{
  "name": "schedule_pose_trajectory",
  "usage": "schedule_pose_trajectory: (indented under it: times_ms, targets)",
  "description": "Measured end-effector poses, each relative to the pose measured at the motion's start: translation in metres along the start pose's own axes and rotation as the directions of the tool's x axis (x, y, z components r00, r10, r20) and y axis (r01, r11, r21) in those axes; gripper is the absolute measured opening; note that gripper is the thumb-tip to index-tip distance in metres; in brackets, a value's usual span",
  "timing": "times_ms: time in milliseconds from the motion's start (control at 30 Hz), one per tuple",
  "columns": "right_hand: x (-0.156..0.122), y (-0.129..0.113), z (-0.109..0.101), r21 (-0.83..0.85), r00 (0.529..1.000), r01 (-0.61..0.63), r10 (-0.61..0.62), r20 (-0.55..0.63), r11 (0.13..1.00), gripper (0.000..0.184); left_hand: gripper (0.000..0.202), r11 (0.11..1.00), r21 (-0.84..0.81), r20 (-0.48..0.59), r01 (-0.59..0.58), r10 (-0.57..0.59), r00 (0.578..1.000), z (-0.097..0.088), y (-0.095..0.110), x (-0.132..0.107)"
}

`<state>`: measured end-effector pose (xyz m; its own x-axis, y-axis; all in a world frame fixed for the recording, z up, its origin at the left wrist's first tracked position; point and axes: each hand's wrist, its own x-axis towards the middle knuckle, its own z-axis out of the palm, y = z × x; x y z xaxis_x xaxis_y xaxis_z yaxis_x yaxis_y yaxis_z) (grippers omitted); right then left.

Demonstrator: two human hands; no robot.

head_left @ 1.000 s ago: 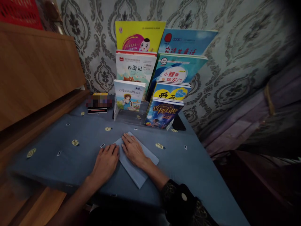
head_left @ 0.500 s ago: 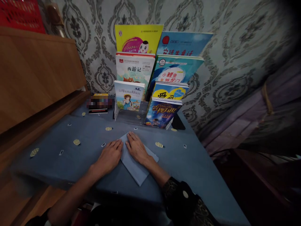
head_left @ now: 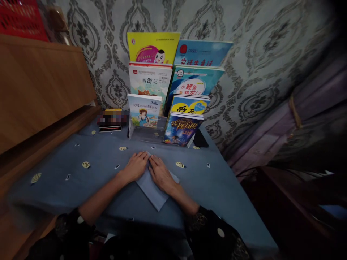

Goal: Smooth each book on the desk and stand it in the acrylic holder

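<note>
A folded sheet of light blue paper [head_left: 153, 191] lies on the table, one corner toward me and its far tip between my hands. My left hand [head_left: 137, 165] rests on the paper's upper left edge, fingers stretched out and pointing toward the far tip. Flat on the paper's right part lies my right hand [head_left: 161, 172], its fingers extended beside the left fingertips. Both palms face down, and parts of the paper are hidden under them.
Beyond my hands stands a clear book rack [head_left: 143, 133] with several upright children's books [head_left: 183, 130]. A small stack of items [head_left: 111, 121] sits to its left, a dark flat object [head_left: 200, 140] to its right. A wooden cabinet [head_left: 46, 90] borders the table's left side.
My left hand has moved up and inward over the paper's far tip, close to the right fingers. My right hand has slid slightly toward me. The view has shifted a little.
</note>
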<state>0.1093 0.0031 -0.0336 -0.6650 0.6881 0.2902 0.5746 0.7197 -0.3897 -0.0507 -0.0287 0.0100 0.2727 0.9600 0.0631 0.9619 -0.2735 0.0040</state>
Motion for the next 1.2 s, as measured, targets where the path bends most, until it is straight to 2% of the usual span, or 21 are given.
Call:
schedule_pose_trajectory:
  times_ms: [233,400,600,933,1200]
  targets:
    - [-0.025,-0.008,-0.013,-0.066,0.999,-0.047,0.047,-0.004,0.997,0.047,0.048,0.999,0.022,-0.13,-0.048,0.05,0.99,0.02,-0.006,0.01]
    - [-0.037,-0.01,-0.017,-0.094,0.997,-0.081,0.08,-0.018,0.992,0.047,0.048,0.998,-0.003,-0.152,-0.063,0.062,0.986,0.025,-0.006,0.011]
    - [-0.036,-0.008,-0.015,-0.066,0.997,-0.063,0.06,-0.056,0.996,0.048,0.048,0.984,-0.067,-0.179,-0.163,0.149,0.972,0.029,-0.005,0.009]
    - [-0.035,-0.004,-0.01,-0.051,0.996,-0.04,0.036,-0.083,0.998,0.05,0.051,0.982,-0.08,-0.213,-0.169,0.149,0.966,0.034,-0.001,0.008]
    - [-0.037,-0.008,-0.013,-0.06,0.993,-0.086,0.081,-0.087,0.994,0.048,0.055,0.953,-0.134,-0.229,-0.271,0.236,0.944,0.035,-0.004,0.007]
